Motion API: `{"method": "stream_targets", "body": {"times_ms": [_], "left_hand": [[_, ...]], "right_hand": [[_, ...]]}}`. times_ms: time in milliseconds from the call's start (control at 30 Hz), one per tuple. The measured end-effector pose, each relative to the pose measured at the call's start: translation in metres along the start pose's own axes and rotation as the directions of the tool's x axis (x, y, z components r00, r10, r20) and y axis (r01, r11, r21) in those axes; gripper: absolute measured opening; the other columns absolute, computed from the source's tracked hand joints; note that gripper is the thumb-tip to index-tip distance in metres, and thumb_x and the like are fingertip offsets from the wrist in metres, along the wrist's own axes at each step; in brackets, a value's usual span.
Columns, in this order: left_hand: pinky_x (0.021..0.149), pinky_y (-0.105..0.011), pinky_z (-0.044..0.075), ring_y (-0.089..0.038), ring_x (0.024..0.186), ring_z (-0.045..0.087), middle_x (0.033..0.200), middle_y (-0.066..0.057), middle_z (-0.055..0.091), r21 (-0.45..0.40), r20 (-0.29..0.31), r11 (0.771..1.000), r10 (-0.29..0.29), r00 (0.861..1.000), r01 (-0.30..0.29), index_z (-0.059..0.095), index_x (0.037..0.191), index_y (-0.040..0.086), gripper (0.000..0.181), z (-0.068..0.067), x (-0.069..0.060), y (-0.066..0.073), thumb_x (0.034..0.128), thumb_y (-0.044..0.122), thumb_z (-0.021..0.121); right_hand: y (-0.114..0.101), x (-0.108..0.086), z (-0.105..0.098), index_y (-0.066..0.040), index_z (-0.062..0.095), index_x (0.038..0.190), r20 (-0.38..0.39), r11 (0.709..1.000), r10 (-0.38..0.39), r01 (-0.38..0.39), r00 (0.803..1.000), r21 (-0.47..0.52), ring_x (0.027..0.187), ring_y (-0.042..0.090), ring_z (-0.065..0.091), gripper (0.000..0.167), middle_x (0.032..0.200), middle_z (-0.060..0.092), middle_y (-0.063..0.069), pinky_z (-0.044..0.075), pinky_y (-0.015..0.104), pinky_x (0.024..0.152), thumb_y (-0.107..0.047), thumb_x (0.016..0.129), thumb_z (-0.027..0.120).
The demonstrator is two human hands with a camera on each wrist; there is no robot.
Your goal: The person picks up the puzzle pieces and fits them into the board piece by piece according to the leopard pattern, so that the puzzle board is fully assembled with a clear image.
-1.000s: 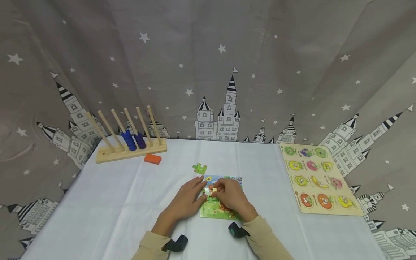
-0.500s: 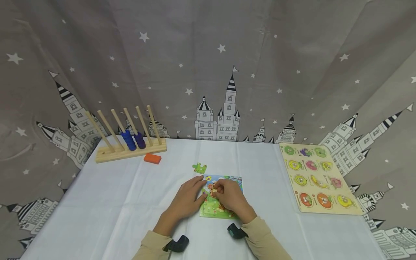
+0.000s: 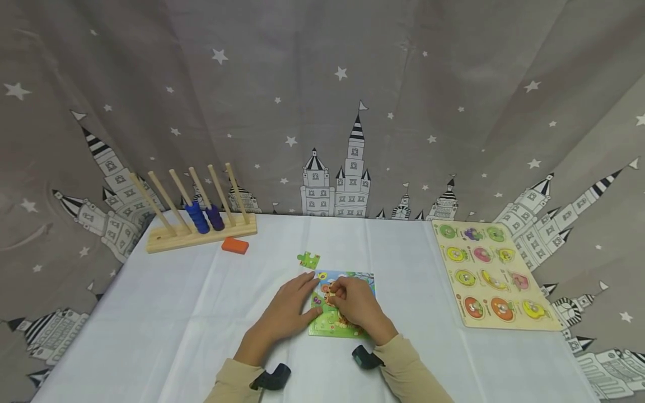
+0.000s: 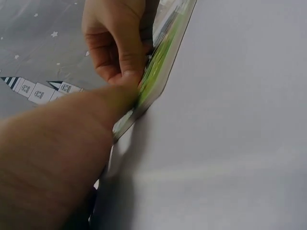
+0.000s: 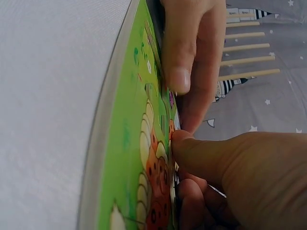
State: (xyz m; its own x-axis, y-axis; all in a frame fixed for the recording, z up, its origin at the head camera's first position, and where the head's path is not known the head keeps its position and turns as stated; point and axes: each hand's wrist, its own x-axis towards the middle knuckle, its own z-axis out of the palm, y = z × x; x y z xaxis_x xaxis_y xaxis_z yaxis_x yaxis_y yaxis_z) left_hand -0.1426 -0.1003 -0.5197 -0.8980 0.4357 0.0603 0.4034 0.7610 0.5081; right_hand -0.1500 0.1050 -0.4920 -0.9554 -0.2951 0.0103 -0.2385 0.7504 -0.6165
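Observation:
A jigsaw puzzle (image 3: 333,329) with a bright animal picture lies flat on the white cloth, in front of the person. Along its left edge rests the left hand (image 3: 284,308), fingers extended and thumb over the border. The right hand (image 3: 360,305) bends over the middle of the picture, thumb and fingers pinching at an orange-spotted puzzle piece (image 5: 171,125). That piece lies about level with the board, though the fingers hide most of it. Just beyond the puzzle's top left corner sits a loose green puzzle piece (image 3: 308,259), apart from both hands.
At the back left stands a wooden peg rack (image 3: 201,235) with blue and purple rings on two pegs. An orange block (image 3: 234,245) lies before it. A wooden fruit peg board (image 3: 496,274) lies at the right. A grey castle-print curtain (image 3: 252,112) hangs behind the table.
A pale patch under the right fingertips has given way to the orange animal picture. The left thumb has slid slightly toward the person. The loose green piece stays put.

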Motion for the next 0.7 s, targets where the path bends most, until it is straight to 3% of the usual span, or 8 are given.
{"method": "stream_targets", "body": {"times_ms": [233,433,567,700], "left_hand": [[0.129,-0.053,0.019,-0.032,0.158,0.022,0.17,-0.009,0.026,-0.038,0.172,0.999,0.01,0.985,-0.004,0.032,0.161,0.011,0.118,-0.013,-0.005,-0.003,0.0712,0.071,0.08],[0.13,-0.053,0.015,-0.033,0.159,0.019,0.17,-0.011,0.023,-0.028,0.204,0.999,0.03,0.979,-0.025,0.029,0.162,0.008,0.127,-0.017,-0.006,-0.004,0.0661,0.072,0.083],[0.13,-0.052,0.015,-0.032,0.159,0.018,0.171,-0.01,0.023,-0.018,0.207,1.0,0.022,0.978,-0.019,0.029,0.162,0.009,0.127,-0.016,-0.007,-0.004,0.0663,0.072,0.082],[0.13,-0.052,0.016,-0.031,0.159,0.019,0.171,-0.009,0.023,-0.01,0.207,1.0,0.016,0.978,-0.014,0.028,0.162,0.01,0.126,-0.016,-0.007,-0.004,0.0668,0.073,0.082]], "right_hand": [[0.0,0.001,-0.004,-0.009,0.073,0.097,0.021,1.0,0.006,-0.006,1.0,0.018,0.069,0.005,0.053,0.01,0.079,0.065,-0.003,0.046,0.019,0.062,-0.016,0.092,0.077],[0.004,0.005,-0.013,-0.008,0.073,0.098,0.071,0.992,0.043,-0.051,0.997,0.117,0.07,0.006,0.058,0.012,0.082,0.068,-0.002,0.05,0.022,0.064,-0.019,0.093,0.076],[0.006,0.015,-0.014,-0.01,0.073,0.097,0.058,0.987,0.063,-0.071,0.996,0.144,0.072,0.007,0.059,0.011,0.084,0.069,-0.002,0.052,0.023,0.067,-0.021,0.094,0.075],[0.006,0.029,-0.012,-0.009,0.073,0.104,0.015,0.986,0.041,-0.043,0.999,0.158,0.077,0.009,0.062,0.016,0.09,0.071,0.001,0.054,0.026,0.07,-0.021,0.094,0.075]]}}
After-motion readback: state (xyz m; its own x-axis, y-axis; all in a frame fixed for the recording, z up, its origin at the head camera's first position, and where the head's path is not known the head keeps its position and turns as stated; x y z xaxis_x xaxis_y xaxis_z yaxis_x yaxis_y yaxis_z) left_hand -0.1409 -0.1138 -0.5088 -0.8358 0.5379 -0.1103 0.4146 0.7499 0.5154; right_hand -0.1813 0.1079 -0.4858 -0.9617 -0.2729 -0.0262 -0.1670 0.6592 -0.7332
